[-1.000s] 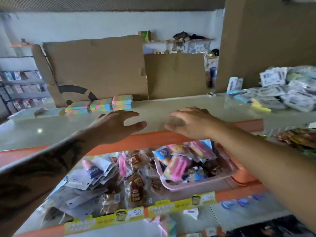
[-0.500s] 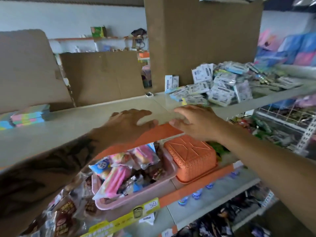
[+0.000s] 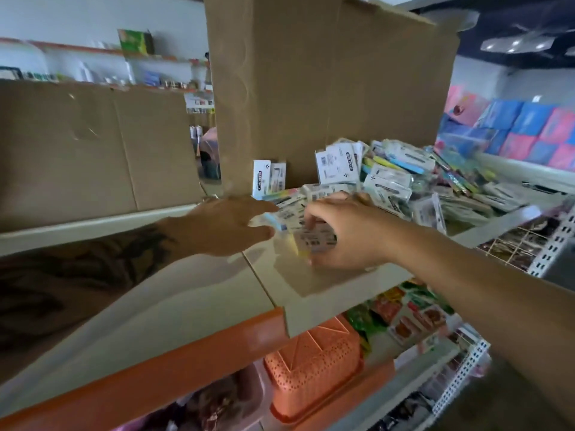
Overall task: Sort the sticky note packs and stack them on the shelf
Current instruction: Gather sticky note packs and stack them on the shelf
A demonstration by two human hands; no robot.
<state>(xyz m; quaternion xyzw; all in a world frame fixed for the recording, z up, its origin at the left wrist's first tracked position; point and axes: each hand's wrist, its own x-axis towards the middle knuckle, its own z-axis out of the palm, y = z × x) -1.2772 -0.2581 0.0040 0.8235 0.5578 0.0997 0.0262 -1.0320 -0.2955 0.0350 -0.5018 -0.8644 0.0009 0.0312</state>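
A loose pile of sticky note packs in clear wrappers with white barcode labels lies on the beige shelf, right of centre. My right hand grips one yellow-edged sticky note pack at the pile's near edge, fingers curled over its label. My left hand reaches in from the left with fingers and thumb spread, its fingertips at a blue-edged pack; motion blur hides the contact. Two more packs stand upright against the tall cardboard box.
A low cardboard sheet lines the back of the shelf at left. Below the shelf's orange front edge sit an overturned orange basket and snack packets. A wire rack and perforated uprights stand at right.
The view has swung right, away from the stacked coloured packs. Both hands have moved from the shelf's front edge forward to the pile, and my right hand has taken hold of a pack.
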